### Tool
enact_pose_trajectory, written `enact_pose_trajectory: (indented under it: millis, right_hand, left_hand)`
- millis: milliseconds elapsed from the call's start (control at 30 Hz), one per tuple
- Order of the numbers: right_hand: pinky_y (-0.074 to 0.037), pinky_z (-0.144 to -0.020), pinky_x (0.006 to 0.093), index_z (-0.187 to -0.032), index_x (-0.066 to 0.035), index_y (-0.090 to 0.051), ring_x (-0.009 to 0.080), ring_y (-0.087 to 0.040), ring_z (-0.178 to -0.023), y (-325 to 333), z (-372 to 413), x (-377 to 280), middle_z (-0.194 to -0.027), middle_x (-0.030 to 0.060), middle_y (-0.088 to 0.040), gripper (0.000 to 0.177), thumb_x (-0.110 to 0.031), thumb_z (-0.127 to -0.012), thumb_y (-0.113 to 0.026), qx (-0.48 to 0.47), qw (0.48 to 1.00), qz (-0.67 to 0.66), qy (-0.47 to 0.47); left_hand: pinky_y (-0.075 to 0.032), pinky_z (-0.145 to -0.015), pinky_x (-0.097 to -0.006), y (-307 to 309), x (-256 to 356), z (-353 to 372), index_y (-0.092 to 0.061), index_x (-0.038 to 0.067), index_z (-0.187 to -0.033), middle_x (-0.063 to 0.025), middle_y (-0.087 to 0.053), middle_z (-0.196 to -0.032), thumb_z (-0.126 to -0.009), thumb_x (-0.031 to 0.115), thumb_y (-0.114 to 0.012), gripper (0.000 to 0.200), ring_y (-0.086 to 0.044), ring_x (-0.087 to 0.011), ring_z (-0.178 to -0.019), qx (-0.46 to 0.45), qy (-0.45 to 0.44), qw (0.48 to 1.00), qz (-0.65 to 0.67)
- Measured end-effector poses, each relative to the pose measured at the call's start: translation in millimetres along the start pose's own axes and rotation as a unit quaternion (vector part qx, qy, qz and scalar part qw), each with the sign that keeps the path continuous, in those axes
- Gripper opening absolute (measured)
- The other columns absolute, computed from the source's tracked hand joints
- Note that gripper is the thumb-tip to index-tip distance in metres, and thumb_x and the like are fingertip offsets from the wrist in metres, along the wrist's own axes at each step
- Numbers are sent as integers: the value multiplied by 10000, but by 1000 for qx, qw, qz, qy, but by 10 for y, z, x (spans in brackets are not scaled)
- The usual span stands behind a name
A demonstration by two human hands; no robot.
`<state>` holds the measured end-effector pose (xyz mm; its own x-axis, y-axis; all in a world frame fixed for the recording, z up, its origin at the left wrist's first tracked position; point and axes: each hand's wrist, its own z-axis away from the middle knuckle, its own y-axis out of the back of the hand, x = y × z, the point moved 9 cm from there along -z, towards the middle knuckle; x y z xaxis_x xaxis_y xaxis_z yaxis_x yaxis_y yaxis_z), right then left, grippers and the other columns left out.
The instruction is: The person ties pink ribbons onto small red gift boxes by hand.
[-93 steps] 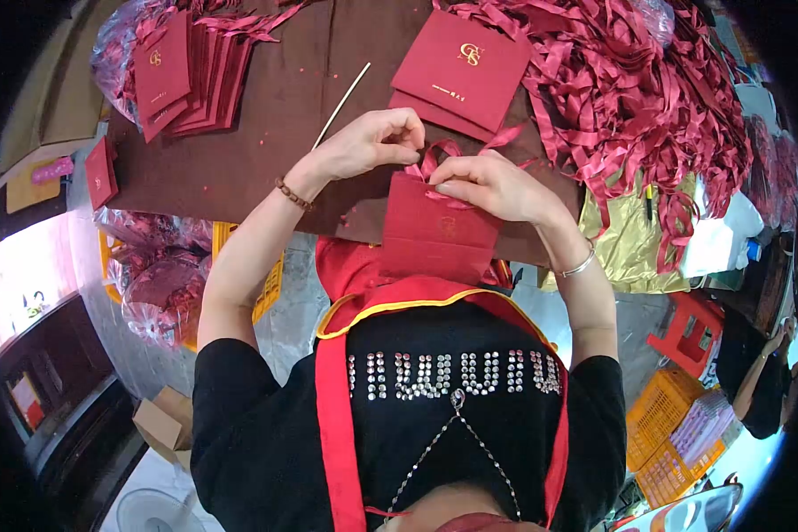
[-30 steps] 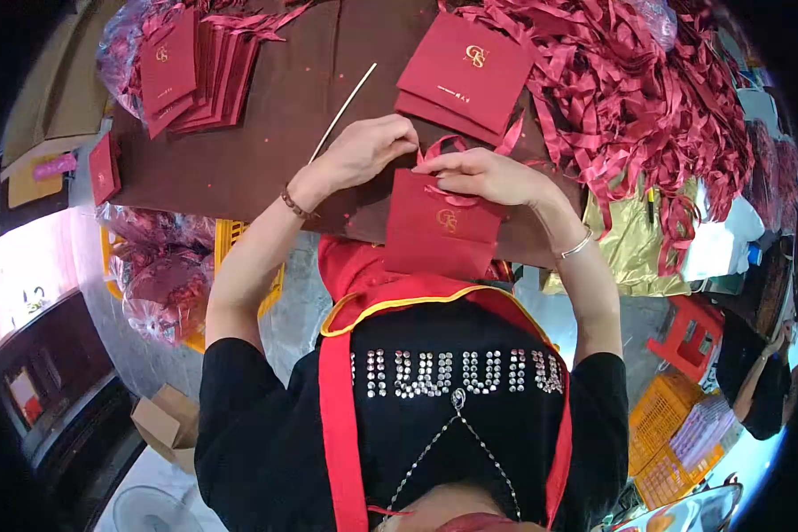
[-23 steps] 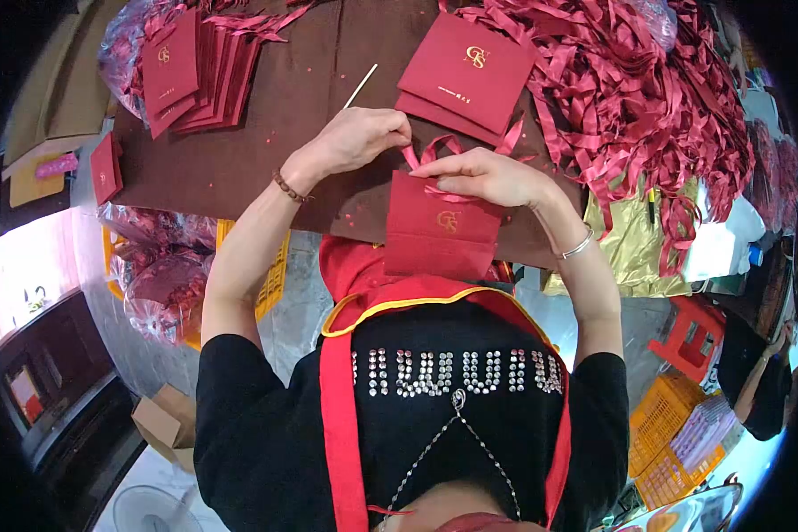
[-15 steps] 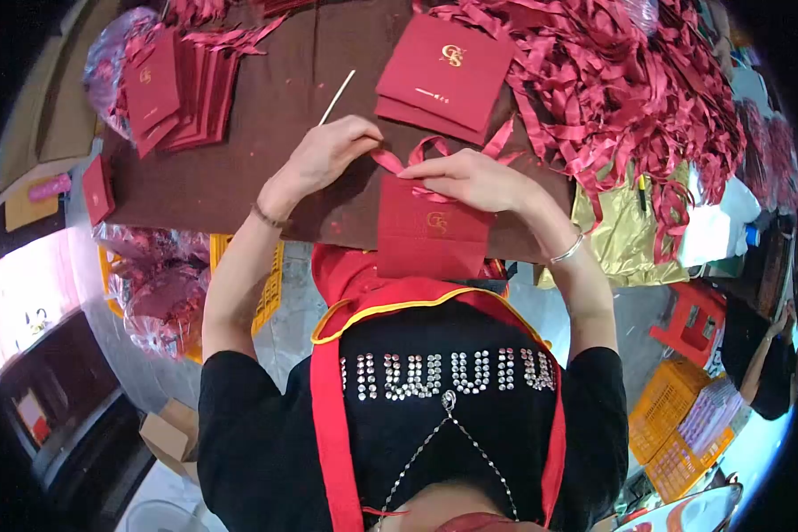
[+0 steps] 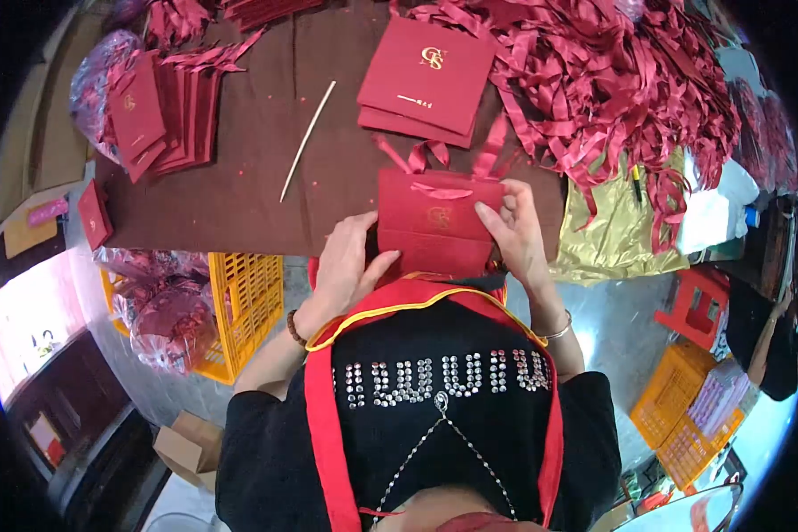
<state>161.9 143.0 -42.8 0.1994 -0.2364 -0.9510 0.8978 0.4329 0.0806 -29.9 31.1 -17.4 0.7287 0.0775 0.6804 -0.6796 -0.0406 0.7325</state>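
Note:
A red paper bag (image 5: 436, 222) with a gold logo and red ribbon at its top lies at the table's front edge. My left hand (image 5: 350, 262) is at the bag's left side, thumb and fingers apart, touching or close to its lower edge. On the other side, my right hand (image 5: 514, 229) grips the bag's right edge between thumb and fingers. Just beyond the bag are flat red bags (image 5: 427, 75), stacked. A thin white stick (image 5: 307, 142) lies on the brown tabletop (image 5: 257, 191) to the left.
Red ribbons (image 5: 612, 97) are heaped at the back right, above gold wrapping (image 5: 612, 226). More red bags (image 5: 186, 115) stand at the back left. Yellow crates (image 5: 248, 301) (image 5: 674, 399) and a red stool (image 5: 696, 306) stand below the table. Another person's arm (image 5: 762, 355) shows at far right.
Both hands have left the ribbon at the bag's top and moved down to its sides. The white stick, partly hidden before, now shows in full. The view has shifted slightly.

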Motion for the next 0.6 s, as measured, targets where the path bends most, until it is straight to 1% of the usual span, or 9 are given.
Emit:
enact_pose_trajectory:
  millis: [67, 133, 200, 267, 300, 433, 500, 533, 600]
  right_hand:
    - [-384, -614, 160, -1135, -60, -409, 36, -486, -741, -17, -16, -203, -929, 14, -524, 351, -17, -853, -614, 25, 992, -113, 48]
    - [-428, -688, 200, -1156, -71, -384, 83, -526, -830, -24, -66, -333, -946, 40, -539, 390, 43, -844, -588, 61, 986, -115, 102]
    - [-449, -800, 251, -1177, -78, -358, 125, -530, -916, -136, -139, -296, -995, 70, -535, 428, 58, -839, -581, 49, 983, -161, 70]
    - [-438, -885, 292, -1201, -83, -328, 165, -516, -1002, -253, -216, -449, -1069, 106, -514, 468, 66, -834, -579, 18, 976, -188, 110]
    - [-437, -898, 310, -1231, -90, -304, 189, -512, -1031, -316, -244, -490, -1116, 129, -490, 507, 69, -834, -575, 14, 977, -192, 94]
    - [-462, -759, 238, -1322, -114, -224, 149, -542, -949, -596, -371, -651, -1153, 165, -500, 631, 79, -831, -569, -15, 970, -220, 103]
    - [-473, -695, 225, -1324, -83, -311, 117, -571, -831, -743, -366, -739, -1047, 117, -561, 591, 64, -825, -592, -54, 977, -186, 87]
    - [-473, -695, 225, -1324, -83, -311, 117, -571, -831, -737, -390, -782, -1047, 117, -561, 591, 64, -825, -592, -63, 976, -185, 92]
    - [-470, -639, 216, -1213, -34, -476, 84, -569, -712, -815, -444, -752, -902, 57, -599, 403, 32, -835, -601, -139, 989, -26, 40]
  left_hand:
    - [-408, -919, -374, 22, 17, -21, -409, -14, -1256, -180, -518, -1162, -811, 187, -665, 551, -511, -310, -1065, 10, 16, 999, 39]
    - [-316, -1038, -350, 36, -35, -72, -272, -13, -1358, -161, -410, -1324, -842, 118, -636, 645, -402, -241, -1232, 48, 56, 914, 399]
    - [-248, -1079, -342, 81, -120, -125, -264, 11, -1378, -124, -365, -1368, -857, 69, -605, 626, -330, -195, -1291, 67, 103, 844, 523]
    - [-222, -1088, -347, 281, -238, -149, -318, 22, -1364, -90, -377, -1364, -859, 74, -598, 580, -329, -180, -1293, 87, 103, 892, 431]
    - [-233, -1082, -340, 332, -275, -158, -337, 23, -1354, -82, -385, -1359, -848, 76, -609, 577, -330, -174, -1290, 98, 102, 876, 460]
    - [-242, -1080, -333, 625, -461, -103, -367, 26, -1342, -70, -410, -1351, -840, 57, -612, 560, -352, -168, -1272, 141, 76, 867, 471]
    - [-255, -1075, -325, 797, -518, -45, -384, 25, -1335, -71, -431, -1340, -833, 36, -615, 553, -361, -164, -1264, 145, 65, 868, 471]
    - [-290, -1054, -317, 891, -527, 4, -388, 32, -1338, -77, -458, -1318, -817, 47, -629, 574, -387, -166, -1245, 136, 96, 829, 534]
    - [-322, -1031, -318, 1162, -901, 211, -418, 32, -1323, -64, -472, -1305, -796, 71, -643, 574, -422, -168, -1212, 209, 126, 870, 429]
